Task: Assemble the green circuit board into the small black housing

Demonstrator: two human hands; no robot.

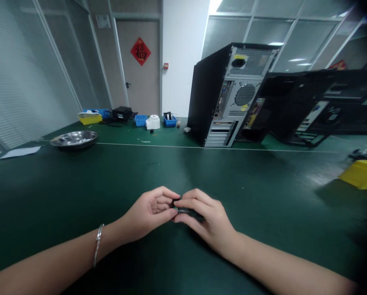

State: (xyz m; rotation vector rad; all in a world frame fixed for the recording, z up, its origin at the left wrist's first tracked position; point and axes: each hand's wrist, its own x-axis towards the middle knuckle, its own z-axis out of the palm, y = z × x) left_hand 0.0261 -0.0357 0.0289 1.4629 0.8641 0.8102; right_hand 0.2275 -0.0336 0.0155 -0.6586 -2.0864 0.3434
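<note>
Both hands meet low in the middle of the head view, over the dark green tabletop [134, 176]. Between their fingertips is a small black part [176, 201] with a speck of green on it; the fingers cover most of it, so its kind does not show. My left hand [152, 209], with a silver bracelet on the wrist, pinches the part's left end between thumb and fingers. From the other side, my right hand [209, 217] closes thumb and fingers on it. A thin grey edge [184, 211] shows between the right thumb and fingers.
A black computer tower [209, 94] stands at the back, its rear panel showing. More black cases [318, 94] are to its right. A shiny metal bowl [74, 140] sits at left. Blue bins [141, 120] and a yellow bin [89, 119] line the back; another yellow bin [361, 174] is far right.
</note>
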